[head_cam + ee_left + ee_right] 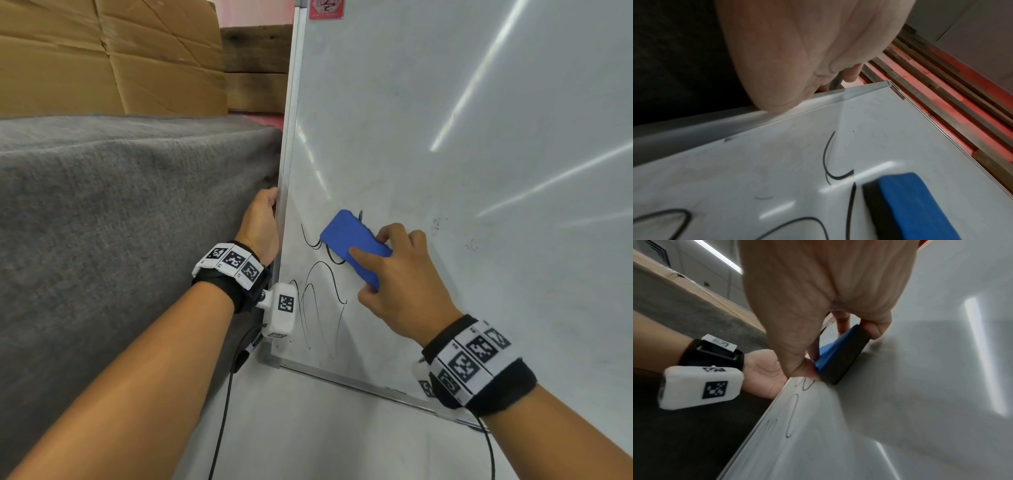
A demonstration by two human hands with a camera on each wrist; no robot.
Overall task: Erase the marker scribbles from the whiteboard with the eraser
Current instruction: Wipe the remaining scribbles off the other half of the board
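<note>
A whiteboard [462, 144] stands upright, leaning toward the right. Black marker scribbles [318, 301] loop across its lower left corner. My right hand [397, 284] grips a blue eraser [349, 240] with a black felt side and presses it flat on the board over the top of the scribbles. In the right wrist view the eraser [840, 356] sits between thumb and fingers. My left hand [262, 222] holds the board's left metal frame [286, 192], fingers curled behind the edge. From the left wrist, the eraser [912, 206] lies beside the scribbles [830, 162].
A grey blanket [120, 212] covers a bulky surface left of the board. Brown cardboard [109, 54] and wooden planks [257, 68] stand behind it. The pale floor [308, 428] lies below, with a black cable [222, 421] hanging from my left wrist.
</note>
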